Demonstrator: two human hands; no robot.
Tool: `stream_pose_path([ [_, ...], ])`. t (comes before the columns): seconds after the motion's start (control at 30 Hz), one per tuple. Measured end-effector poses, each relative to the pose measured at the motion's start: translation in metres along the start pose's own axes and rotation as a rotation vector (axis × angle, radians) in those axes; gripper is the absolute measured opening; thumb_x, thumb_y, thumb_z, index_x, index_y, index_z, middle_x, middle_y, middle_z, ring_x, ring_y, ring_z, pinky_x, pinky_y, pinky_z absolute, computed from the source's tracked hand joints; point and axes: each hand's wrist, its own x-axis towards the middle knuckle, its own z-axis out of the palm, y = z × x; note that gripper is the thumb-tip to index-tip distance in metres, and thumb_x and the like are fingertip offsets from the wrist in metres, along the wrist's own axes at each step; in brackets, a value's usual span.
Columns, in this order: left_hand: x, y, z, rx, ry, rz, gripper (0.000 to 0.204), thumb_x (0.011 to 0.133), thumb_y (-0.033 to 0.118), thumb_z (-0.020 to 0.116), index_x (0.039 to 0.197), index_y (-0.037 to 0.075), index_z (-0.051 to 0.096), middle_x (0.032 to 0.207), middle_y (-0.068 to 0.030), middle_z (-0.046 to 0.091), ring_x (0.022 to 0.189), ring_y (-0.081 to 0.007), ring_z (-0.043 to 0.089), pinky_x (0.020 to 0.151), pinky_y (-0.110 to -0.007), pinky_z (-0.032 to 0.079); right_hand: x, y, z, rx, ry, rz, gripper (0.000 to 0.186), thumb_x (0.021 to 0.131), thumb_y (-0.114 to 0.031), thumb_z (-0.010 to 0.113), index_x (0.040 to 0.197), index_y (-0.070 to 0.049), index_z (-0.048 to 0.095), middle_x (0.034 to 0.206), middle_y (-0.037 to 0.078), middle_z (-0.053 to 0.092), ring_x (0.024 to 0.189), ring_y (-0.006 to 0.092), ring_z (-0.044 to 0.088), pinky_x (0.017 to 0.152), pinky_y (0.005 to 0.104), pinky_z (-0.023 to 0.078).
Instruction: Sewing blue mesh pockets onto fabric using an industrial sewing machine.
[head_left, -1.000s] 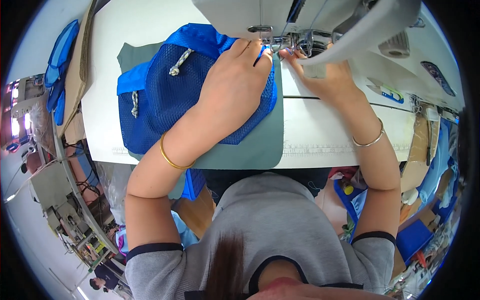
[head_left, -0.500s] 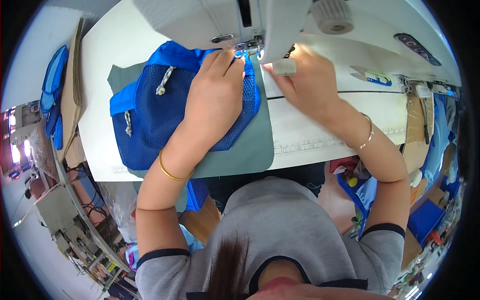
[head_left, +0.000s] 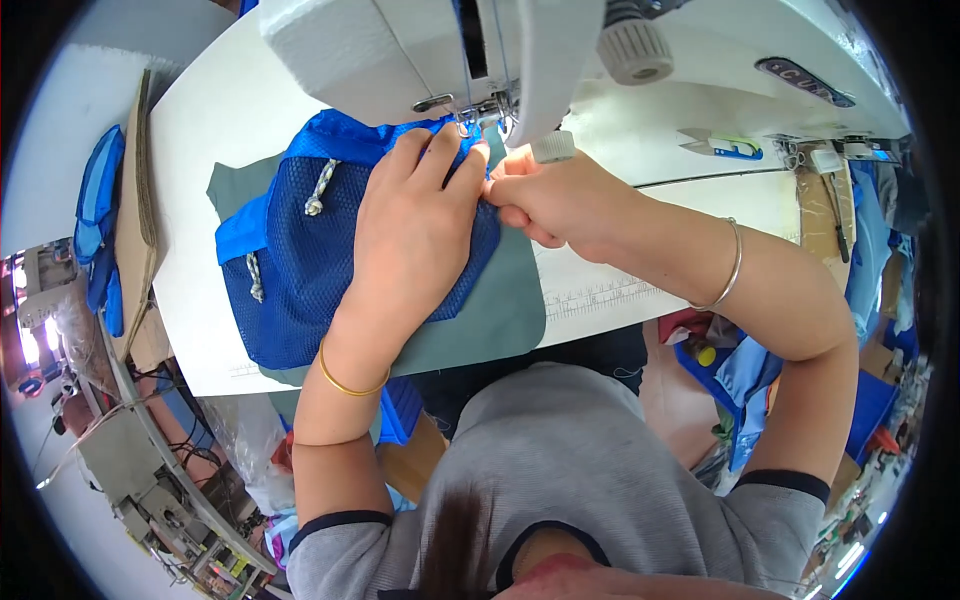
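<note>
A blue mesh bag (head_left: 299, 280) with two knotted cords lies on a grey-green fabric piece (head_left: 500, 295) under the needle area of a white sewing machine (head_left: 340, 50). My left hand (head_left: 415, 225) rests on the bag, fingers bent and closed on its upper right part, just below the presser foot (head_left: 484, 115). My right hand (head_left: 550, 200) has closed fingers pinched on the blue edge beside my left fingertips, right of the foot. The pinched spot is partly hidden by my fingers.
The white table (head_left: 660, 230) has a printed ruler along its front. Thread snips (head_left: 735, 147) lie at the right. Cardboard (head_left: 140, 210) and blue fabric pieces (head_left: 98, 220) stand along the left. A blue bin (head_left: 715, 375) with cloth is below at the right.
My right hand has come down and left from beside the machine's foot to the bag's edge, its fingers now curled. My left hand stays on the bag, as the whole view has shifted.
</note>
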Motion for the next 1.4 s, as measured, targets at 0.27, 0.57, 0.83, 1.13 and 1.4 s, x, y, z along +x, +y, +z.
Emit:
stream_pose_path([
  [0.27, -0.002, 0.001, 0.01, -0.033, -0.055, -0.042, 0.035, 0.08, 0.008, 0.065, 0.114, -0.002, 0.069, 0.121, -0.0201, 0.066, 0.111, -0.0317, 0.061, 0.094, -0.041, 0.053, 0.002, 0.019, -0.012, -0.859, 0.098, -0.729, 0.008, 0.084, -0.005, 0.068, 0.081, -0.002, 0.061, 0.071, 0.01, 0.06, 0.057, 0.0251, 0.057, 0.052, 0.0405, 0.046],
  [0.57, -0.006, 0.001, 0.013, 0.003, -0.022, -0.034, 0.036, 0.08, 0.011, 0.065, 0.114, -0.004, 0.068, 0.119, -0.0176, 0.066, 0.108, -0.0268, 0.061, 0.093, -0.037, 0.054, 0.009, 0.051, -0.024, -1.279, 0.407, -1.29, 0.038, 0.076, -0.021, 0.081, 0.108, -0.003, 0.071, 0.109, 0.007, 0.067, 0.106, 0.0267, 0.063, 0.092, 0.0404, 0.053],
  [0.83, -0.008, 0.001, 0.007, 0.01, -0.068, -0.051, 0.038, 0.08, 0.012, 0.065, 0.114, -0.004, 0.067, 0.12, -0.0167, 0.065, 0.108, -0.0265, 0.061, 0.094, -0.036, 0.053, 0.011, 0.051, -0.022, -1.291, 0.401, -1.28, 0.04, 0.077, -0.02, 0.081, 0.111, -0.001, 0.071, 0.117, 0.006, 0.067, 0.109, 0.0267, 0.063, 0.093, 0.0401, 0.054],
  [1.13, -0.01, -0.001, 0.01, 0.038, -0.024, -0.016, 0.038, 0.081, 0.012, 0.064, 0.116, -0.005, 0.067, 0.127, -0.0196, 0.063, 0.11, -0.0282, 0.061, 0.096, -0.038, 0.052, 0.01, 0.047, -0.023, -1.328, 0.42, -1.313, 0.04, 0.076, -0.018, 0.083, 0.112, -0.004, 0.073, 0.121, 0.005, 0.069, 0.099, 0.0222, 0.071, 0.068, 0.0325, 0.059],
  [1.4, -0.007, 0.0, 0.009, 0.039, -0.034, -0.023, 0.038, 0.082, 0.012, 0.064, 0.116, -0.004, 0.067, 0.124, -0.0178, 0.064, 0.11, -0.0281, 0.06, 0.095, -0.037, 0.053, 0.009, 0.047, -0.023, -1.302, 0.4, -1.285, 0.042, 0.076, -0.023, 0.081, 0.11, -0.001, 0.072, 0.116, 0.005, 0.067, 0.106, 0.0261, 0.063, 0.096, 0.0411, 0.053],
])
